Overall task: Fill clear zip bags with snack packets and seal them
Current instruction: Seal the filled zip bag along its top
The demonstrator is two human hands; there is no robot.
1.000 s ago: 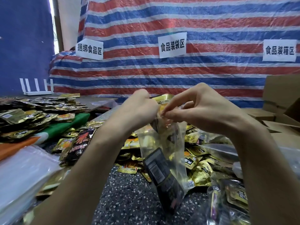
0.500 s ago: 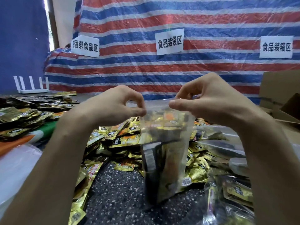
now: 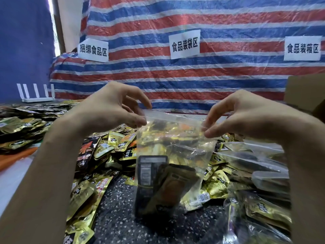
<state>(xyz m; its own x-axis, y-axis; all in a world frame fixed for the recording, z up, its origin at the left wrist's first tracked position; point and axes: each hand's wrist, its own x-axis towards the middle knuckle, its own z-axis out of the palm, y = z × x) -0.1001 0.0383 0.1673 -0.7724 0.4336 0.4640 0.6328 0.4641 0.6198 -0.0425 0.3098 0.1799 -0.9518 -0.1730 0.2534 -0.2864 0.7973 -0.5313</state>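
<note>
A clear zip bag (image 3: pixel 175 143) is held up by its top corners. The left corner is pinched by the left hand (image 3: pixel 114 106), the right by the right hand (image 3: pixel 242 117). Dark and gold snack packets (image 3: pixel 163 184) are seen inside.

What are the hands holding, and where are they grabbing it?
Both hold one clear zip bag by its top edge: the left hand pinches the left corner, the right hand the right corner.

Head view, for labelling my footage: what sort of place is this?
Likely a makeshift snack-packing station: paper zone signs on a striped tarp, heaps of loose snack packets, and a clear zip bag holding packets.
</note>
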